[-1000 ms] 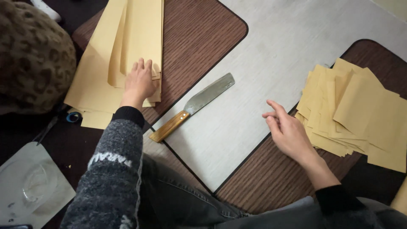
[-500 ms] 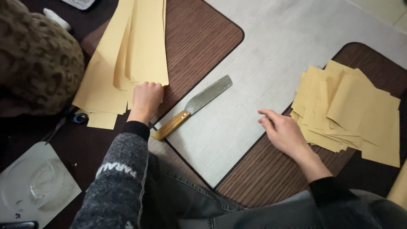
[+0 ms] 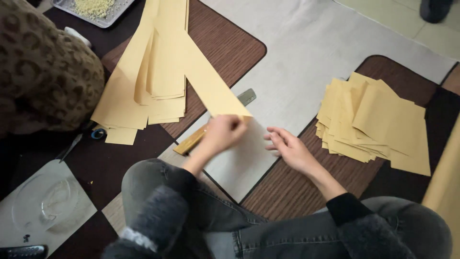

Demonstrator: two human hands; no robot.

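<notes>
- At the top left edge stands a metal tray; inside it lies a small heap of pale yellow crumbs.
- At the bottom left, a clear plastic package lies on the dark floor. It looks flat and see-through, and what is inside I cannot tell.
- The left hand pinches the near corner of a long yellow paper strip, fingers closed on it. The strip runs up and to the left, back toward the pile of long yellow sheets on the brown mat.
- The right hand is open and holds nothing. Its fingers are spread just beside the left hand, over the grey board.
- A knife with a wooden handle lies on the grey board. It is partly hidden under the strip and the left hand.
- To the right, a stack of square yellow sheets lies fanned and uneven, well apart from the long pile.
</notes>
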